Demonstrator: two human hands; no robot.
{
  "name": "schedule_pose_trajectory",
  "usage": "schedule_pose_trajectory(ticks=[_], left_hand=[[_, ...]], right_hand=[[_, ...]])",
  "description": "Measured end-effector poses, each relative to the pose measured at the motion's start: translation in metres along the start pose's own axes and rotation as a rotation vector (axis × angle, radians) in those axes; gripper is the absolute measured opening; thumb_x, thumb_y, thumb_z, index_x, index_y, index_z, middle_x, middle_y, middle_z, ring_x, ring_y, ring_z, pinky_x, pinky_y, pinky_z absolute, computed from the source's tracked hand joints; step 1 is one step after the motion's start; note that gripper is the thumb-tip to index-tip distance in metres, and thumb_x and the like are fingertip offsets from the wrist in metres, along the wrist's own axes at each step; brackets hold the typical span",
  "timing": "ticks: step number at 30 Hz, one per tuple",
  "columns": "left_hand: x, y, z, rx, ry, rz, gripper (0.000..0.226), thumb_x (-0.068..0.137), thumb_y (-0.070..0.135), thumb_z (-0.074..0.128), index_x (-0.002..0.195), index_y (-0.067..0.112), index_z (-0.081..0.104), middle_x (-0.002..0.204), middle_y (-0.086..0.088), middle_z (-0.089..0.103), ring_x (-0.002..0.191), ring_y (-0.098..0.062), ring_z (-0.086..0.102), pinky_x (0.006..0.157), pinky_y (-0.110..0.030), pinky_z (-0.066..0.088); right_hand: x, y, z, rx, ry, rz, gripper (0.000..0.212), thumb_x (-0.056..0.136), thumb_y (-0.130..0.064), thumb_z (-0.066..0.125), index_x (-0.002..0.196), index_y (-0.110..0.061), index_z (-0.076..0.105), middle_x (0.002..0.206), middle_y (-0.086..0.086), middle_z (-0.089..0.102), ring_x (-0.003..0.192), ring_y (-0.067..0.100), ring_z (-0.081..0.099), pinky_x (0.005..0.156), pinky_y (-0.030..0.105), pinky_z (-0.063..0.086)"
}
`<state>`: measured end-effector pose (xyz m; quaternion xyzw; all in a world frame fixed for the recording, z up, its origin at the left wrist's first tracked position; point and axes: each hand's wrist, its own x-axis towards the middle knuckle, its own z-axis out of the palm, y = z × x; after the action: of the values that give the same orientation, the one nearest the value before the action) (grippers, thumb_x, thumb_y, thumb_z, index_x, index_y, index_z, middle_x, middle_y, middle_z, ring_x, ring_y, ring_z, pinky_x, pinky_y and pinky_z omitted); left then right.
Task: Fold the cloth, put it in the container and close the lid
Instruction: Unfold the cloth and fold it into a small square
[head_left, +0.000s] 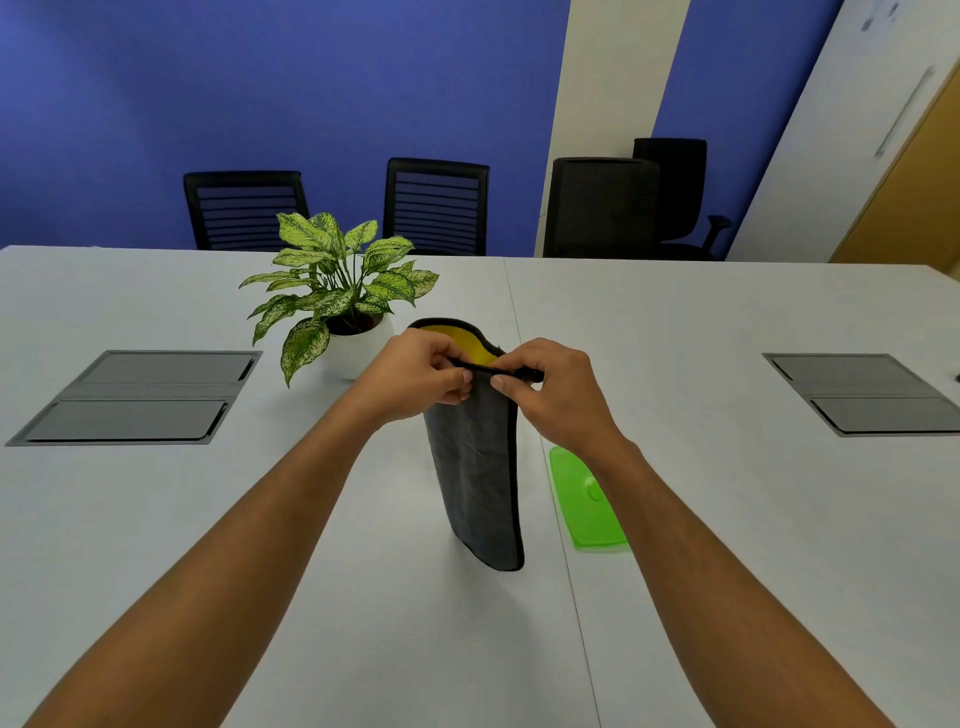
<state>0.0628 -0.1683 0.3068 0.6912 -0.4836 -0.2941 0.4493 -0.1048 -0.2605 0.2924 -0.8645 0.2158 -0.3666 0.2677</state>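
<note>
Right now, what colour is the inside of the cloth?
Yellow inside the cloth, grey outside with black edging; the head view shows it at the top fold.

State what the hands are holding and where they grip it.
Both hands, left hand and right hand, pinch the grey cloth at its black-trimmed top edge; the rest hangs down.

A dark grey cloth with black edging and a yellow inner face hangs doubled above the counter, held up by its top edge. A translucent green lid lies flat just right of it.
</note>
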Motion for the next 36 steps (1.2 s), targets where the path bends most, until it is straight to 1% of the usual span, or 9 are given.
schedule_pose_trajectory(ticks=[5,7,9,12,15,18,26,32,36], left_hand=[[0.002,-0.003,0.001,0.308,0.038,0.144,0.014,0.086,0.017,0.069,0.081,0.029,0.067,0.072,0.0,0.069,0.068,-0.018,0.068,0.066,-0.033,0.058],[0.001,-0.005,0.002,0.541,0.092,0.269,0.008,0.083,0.028,0.072,0.092,0.028,0.072,0.088,0.0,0.059,0.086,-0.018,0.054,0.074,-0.033,0.046],[0.002,-0.008,0.001,0.704,0.12,0.359,0.019,0.081,0.037,0.074,0.096,0.026,0.074,0.114,-0.001,0.055,0.113,-0.022,0.043,0.091,-0.036,0.035],[0.003,-0.007,-0.001,0.708,0.007,0.378,0.023,0.081,0.045,0.071,0.092,0.025,0.072,0.136,0.001,0.054,0.13,-0.022,0.039,0.104,-0.044,0.034],[0.004,-0.006,-0.001,0.647,-0.054,0.383,0.022,0.082,0.045,0.069,0.083,0.024,0.066,0.103,0.004,0.064,0.099,-0.019,0.054,0.085,-0.046,0.047],[0.003,-0.007,0.001,0.662,0.001,0.415,0.021,0.082,0.046,0.068,0.075,0.031,0.055,0.079,0.009,0.053,0.08,-0.019,0.05,0.072,-0.042,0.045],[0.002,-0.02,-0.015,0.632,0.084,0.261,0.021,0.083,0.047,0.068,0.082,0.026,0.065,0.077,0.015,0.056,0.078,-0.012,0.055,0.067,-0.036,0.049],[-0.001,-0.022,-0.03,0.555,0.177,0.261,0.017,0.082,0.033,0.075,0.079,0.019,0.066,0.073,0.01,0.059,0.071,-0.01,0.056,0.063,-0.034,0.049],[-0.002,-0.021,-0.035,0.526,0.203,0.272,0.009,0.083,0.021,0.075,0.088,0.015,0.071,0.082,-0.002,0.064,0.076,-0.019,0.061,0.071,-0.038,0.055]], right_hand=[[0.001,0.001,0.001,-0.002,-0.035,-0.004,0.015,0.083,-0.011,0.072,0.098,-0.01,0.073,0.092,0.004,0.072,0.079,0.01,0.062,0.07,0.007,0.045],[0.001,0.002,-0.001,-0.007,-0.066,-0.016,0.015,0.084,-0.01,0.07,0.099,-0.011,0.073,0.092,0.004,0.072,0.082,0.012,0.063,0.074,0.011,0.047],[0.001,0.002,-0.003,-0.012,-0.097,-0.025,0.015,0.084,-0.009,0.069,0.099,-0.012,0.072,0.092,0.003,0.072,0.083,0.013,0.063,0.075,0.016,0.048],[0.0,0.003,-0.006,-0.005,-0.117,-0.027,0.015,0.084,-0.007,0.068,0.097,-0.014,0.071,0.091,0.001,0.071,0.082,0.012,0.062,0.074,0.017,0.047],[-0.001,0.002,-0.008,0.026,-0.123,-0.016,0.018,0.084,-0.004,0.066,0.096,-0.017,0.069,0.091,-0.003,0.069,0.084,0.012,0.062,0.077,0.019,0.049],[-0.002,0.002,-0.01,0.048,-0.108,0.005,0.02,0.084,0.0,0.064,0.096,-0.017,0.067,0.092,-0.005,0.067,0.087,0.011,0.061,0.079,0.018,0.048],[-0.003,0.012,-0.019,0.044,0.02,0.083,0.031,0.086,0.002,0.062,0.111,-0.017,0.066,0.105,-0.003,0.065,0.096,0.009,0.058,0.082,0.001,0.039],[-0.001,0.026,-0.032,0.002,0.102,0.142,0.026,0.088,0.0,0.061,0.108,-0.013,0.07,0.106,0.002,0.067,0.098,0.012,0.058,0.083,0.006,0.041],[-0.001,0.032,-0.038,0.021,0.148,0.186,0.024,0.087,-0.002,0.062,0.105,-0.015,0.071,0.104,0.0,0.068,0.095,0.011,0.06,0.076,-0.001,0.041]])
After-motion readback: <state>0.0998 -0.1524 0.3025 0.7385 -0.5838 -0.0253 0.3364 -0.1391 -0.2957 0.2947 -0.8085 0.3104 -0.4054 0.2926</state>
